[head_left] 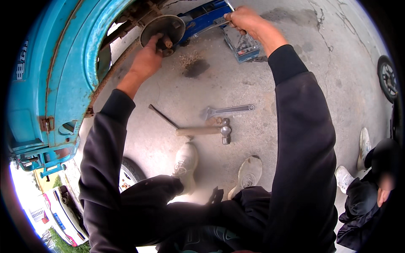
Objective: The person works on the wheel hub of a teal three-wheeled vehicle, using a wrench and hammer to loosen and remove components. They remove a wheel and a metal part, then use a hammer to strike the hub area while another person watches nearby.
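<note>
My left hand is at the near rim of a round, dish-shaped metal wheel hub under the turquoise vehicle. Its index finger reaches into the dish, close to a brown stub; the other fingers are partly hidden. My right hand is closed around a silver metal bar tool, which slants down left toward the hub. Another silver length sticks up past the fingers; whether it is the same tool I cannot tell. Below the right hand lies a blue tray with small parts in it.
A blue floor jack lies behind the hub. On the concrete before my feet are a ball-peen hammer, an adjustable wrench and a dark pry tool. A wheel lies left, near my shoe; another person sits low at right.
</note>
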### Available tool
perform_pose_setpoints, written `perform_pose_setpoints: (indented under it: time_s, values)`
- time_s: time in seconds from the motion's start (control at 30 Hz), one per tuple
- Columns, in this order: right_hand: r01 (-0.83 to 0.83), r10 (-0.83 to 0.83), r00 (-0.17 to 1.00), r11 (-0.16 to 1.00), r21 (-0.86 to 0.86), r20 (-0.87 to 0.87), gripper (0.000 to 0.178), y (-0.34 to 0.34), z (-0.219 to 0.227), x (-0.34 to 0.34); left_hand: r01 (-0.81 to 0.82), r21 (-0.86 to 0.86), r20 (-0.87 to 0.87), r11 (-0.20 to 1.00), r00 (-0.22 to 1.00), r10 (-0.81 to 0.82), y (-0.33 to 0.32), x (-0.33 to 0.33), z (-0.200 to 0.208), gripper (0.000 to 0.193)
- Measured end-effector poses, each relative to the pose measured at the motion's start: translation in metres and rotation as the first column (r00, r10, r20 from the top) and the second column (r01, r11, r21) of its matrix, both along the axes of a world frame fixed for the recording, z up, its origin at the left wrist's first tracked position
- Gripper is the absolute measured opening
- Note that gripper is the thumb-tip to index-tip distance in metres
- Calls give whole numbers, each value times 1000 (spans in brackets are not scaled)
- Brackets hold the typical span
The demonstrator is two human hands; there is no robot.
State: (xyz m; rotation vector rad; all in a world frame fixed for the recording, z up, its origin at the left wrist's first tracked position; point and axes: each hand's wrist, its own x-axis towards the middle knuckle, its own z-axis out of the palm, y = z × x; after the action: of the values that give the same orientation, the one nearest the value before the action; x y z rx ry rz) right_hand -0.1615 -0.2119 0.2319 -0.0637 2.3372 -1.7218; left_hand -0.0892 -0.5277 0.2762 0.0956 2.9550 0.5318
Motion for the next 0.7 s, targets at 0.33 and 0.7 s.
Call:
perform_pose_setpoints:
  time_s: [0.33,0.7]
  values:
    - [-149,364,917,689,709,-161,31,-38,-10,-1,3,-33,44,999,999,-2,15,7,5,53]
    - [-250,334,942,620,744,39,33,-41,2,12,-54,-150,226,987,970,87,40,-10,50,48]
